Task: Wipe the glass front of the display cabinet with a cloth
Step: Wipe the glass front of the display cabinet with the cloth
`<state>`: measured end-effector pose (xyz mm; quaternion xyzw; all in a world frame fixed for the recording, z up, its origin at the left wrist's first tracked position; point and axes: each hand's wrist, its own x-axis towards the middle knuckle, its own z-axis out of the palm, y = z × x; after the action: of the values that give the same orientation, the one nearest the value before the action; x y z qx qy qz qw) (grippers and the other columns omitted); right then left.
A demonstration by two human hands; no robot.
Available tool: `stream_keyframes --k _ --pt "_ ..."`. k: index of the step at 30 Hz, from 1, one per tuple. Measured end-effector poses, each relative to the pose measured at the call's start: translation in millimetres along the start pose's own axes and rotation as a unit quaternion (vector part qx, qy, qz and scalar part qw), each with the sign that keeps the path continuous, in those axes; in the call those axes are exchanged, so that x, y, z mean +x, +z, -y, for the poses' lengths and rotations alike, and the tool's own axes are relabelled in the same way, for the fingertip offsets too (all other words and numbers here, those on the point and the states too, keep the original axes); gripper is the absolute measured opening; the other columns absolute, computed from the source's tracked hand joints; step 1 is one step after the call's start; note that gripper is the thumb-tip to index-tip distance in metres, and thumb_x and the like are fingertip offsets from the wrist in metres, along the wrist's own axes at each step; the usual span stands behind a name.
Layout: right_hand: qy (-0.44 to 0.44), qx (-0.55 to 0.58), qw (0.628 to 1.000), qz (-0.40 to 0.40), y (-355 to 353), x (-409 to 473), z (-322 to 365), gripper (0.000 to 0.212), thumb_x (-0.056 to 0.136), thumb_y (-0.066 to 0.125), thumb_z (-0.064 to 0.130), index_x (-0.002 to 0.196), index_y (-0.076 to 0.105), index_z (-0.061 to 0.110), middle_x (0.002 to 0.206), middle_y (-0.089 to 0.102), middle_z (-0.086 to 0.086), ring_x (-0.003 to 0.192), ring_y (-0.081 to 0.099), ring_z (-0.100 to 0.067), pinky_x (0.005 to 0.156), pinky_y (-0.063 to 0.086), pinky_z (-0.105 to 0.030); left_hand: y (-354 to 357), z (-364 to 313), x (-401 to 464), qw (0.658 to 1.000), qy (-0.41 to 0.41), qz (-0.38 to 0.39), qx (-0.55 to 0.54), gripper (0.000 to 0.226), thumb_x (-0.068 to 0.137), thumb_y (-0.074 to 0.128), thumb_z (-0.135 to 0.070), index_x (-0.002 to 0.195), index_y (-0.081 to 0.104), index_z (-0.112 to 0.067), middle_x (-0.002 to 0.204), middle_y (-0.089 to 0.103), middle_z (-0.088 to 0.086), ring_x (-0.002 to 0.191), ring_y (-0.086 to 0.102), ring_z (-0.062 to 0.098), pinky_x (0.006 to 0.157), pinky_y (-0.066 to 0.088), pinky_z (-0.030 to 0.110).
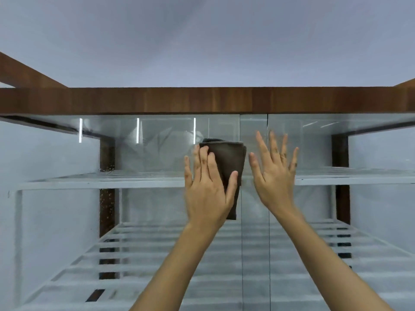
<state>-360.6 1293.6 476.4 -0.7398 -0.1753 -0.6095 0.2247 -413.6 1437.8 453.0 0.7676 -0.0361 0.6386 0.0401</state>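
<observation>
- Left hand (207, 187): flat on the folded dark cloth (229, 167), fingers lying close together over its left part, thumb on its right edge; it presses rather than grips.
- Right hand (275, 173): empty, fingers spread wide, palm toward the glass front (157, 209) just right of the cloth. Blurred; contact with the pane cannot be told.
- Risk: a bare palm on the glass would likely leave prints where wiping is wanted.
- Risk: the cloth is only pinned, so easing the pressure could let it slide or drop.
- Risk: a vertical seam (241, 243) between panes runs beside the cloth; a hard push there might shift a sliding panel.
- Glass front: clear with bright reflections, high on the cabinet under the wooden top rail (202, 99); slatted white shelves (139, 250) visible behind.
</observation>
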Motion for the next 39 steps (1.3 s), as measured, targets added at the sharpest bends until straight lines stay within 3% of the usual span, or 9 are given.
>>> stream_keyframes --k 5,9,10,14,16,20,27,33,39 --pt "-0.006 -0.007 0.999 -0.036 11.3 -1.6 -4.9 0.053 0.102 0.018 0.050 0.152 0.018 0.033 0.162 0.011 0.003 0.150 -0.001 -0.018 0.121 -0.006 -0.046 22.0 1.7 19.2 0.998 0.054 -0.019 0.028 0.059 0.100 0.026 -0.043 0.152 0.020 -0.016 0.159 0.012 0.016 0.148 0.006 0.027 0.120 0.003 0.044" --pt "-0.004 0.014 0.998 -0.069 16.8 -2.1 -6.2 0.049 0.103 0.021 0.047 0.151 0.021 0.035 0.161 0.015 0.003 0.150 0.003 -0.019 0.121 -0.006 -0.045 22.7 -9.9 47.2 0.987 -0.131 -0.093 0.009 0.060 0.100 0.022 -0.040 0.152 0.016 -0.010 0.160 0.009 0.012 0.148 0.004 0.026 0.119 0.001 0.045" --pt "0.004 0.014 0.997 -0.079 17.5 -3.4 -6.5 0.048 0.103 0.022 0.046 0.150 0.024 0.036 0.161 0.017 0.002 0.150 0.004 -0.021 0.120 -0.007 -0.045 23.8 -19.6 49.0 0.988 -0.126 -0.090 0.003 0.060 0.100 0.022 -0.040 0.152 0.017 -0.010 0.160 0.011 0.009 0.148 0.006 0.024 0.120 0.003 0.045" --pt "0.049 0.018 0.992 -0.113 17.3 -5.8 -5.0 0.043 0.103 0.029 0.039 0.146 0.033 0.036 0.160 0.018 -0.003 0.149 0.005 -0.029 0.119 -0.006 -0.053 28.6 -25.7 31.1 0.995 0.088 -0.043 0.022 0.056 0.100 0.027 -0.041 0.150 0.026 -0.015 0.157 0.023 0.003 0.147 0.015 0.018 0.120 0.012 0.043" --pt "0.056 0.030 0.991 -0.116 17.7 -6.5 -5.3 0.043 0.104 0.028 0.039 0.146 0.033 0.039 0.160 0.018 -0.002 0.150 0.003 -0.027 0.119 -0.005 -0.053 26.6 -9.5 26.4 0.997 0.058 -0.049 0.029 0.055 0.100 0.027 -0.042 0.150 0.027 -0.017 0.157 0.024 0.002 0.147 0.016 0.016 0.120 0.012 0.043" --pt "0.054 0.040 0.990 -0.122 19.7 -5.8 -4.9 0.044 0.104 0.028 0.039 0.147 0.034 0.036 0.160 0.020 -0.002 0.150 0.004 -0.026 0.120 -0.003 -0.052 28.5 -19.1 44.2 0.988 -0.114 -0.105 0.008 0.056 0.100 0.027 -0.040 0.151 0.025 -0.017 0.158 0.022 0.003 0.148 0.013 0.018 0.120 0.010 0.044" --pt "0.080 0.112 0.979 -0.151 18.1 -7.6 -3.7 0.054 0.104 0.029 0.030 0.153 0.012 0.015 0.159 0.021 0.004 0.150 0.008 -0.021 0.121 0.000 -0.050 33.3 -37.9 41.1 0.998 0.035 -0.057 0.010 0.054 0.100 0.030 -0.040 0.150 0.028 -0.019 0.157 0.024 -0.001 0.147 0.014 0.015 0.120 0.013 0.042" --pt "0.076 0.098 0.980 -0.159 20.9 -6.7 -4.5 0.052 0.104 0.031 0.030 0.153 0.019 0.016 0.158 0.025 0.000 0.149 0.010 -0.022 0.121 0.003 -0.051 27.2 -15.9 55.2 0.979 -0.173 -0.104 0.009 0.058 0.100 0.023 -0.042 0.152 0.019 -0.018 0.160 0.016 0.000 0.148 0.006 0.018 0.120 0.002 0.038" --pt "0.061 0.073 0.982 -0.163 23.1 -7.9 -8.1 0.049 0.104 0.031 0.029 0.151 0.027 0.020 0.158 0.027 -0.001 0.149 0.011 -0.025 0.120 0.007 -0.055 23.7 -10.7 4.9 0.992 0.123 -0.009 0.018 0.054 0.100 0.032 -0.040 0.150 0.028 -0.020 0.158 0.023 -0.001 0.148 0.013 0.017 0.119 0.017 0.045"
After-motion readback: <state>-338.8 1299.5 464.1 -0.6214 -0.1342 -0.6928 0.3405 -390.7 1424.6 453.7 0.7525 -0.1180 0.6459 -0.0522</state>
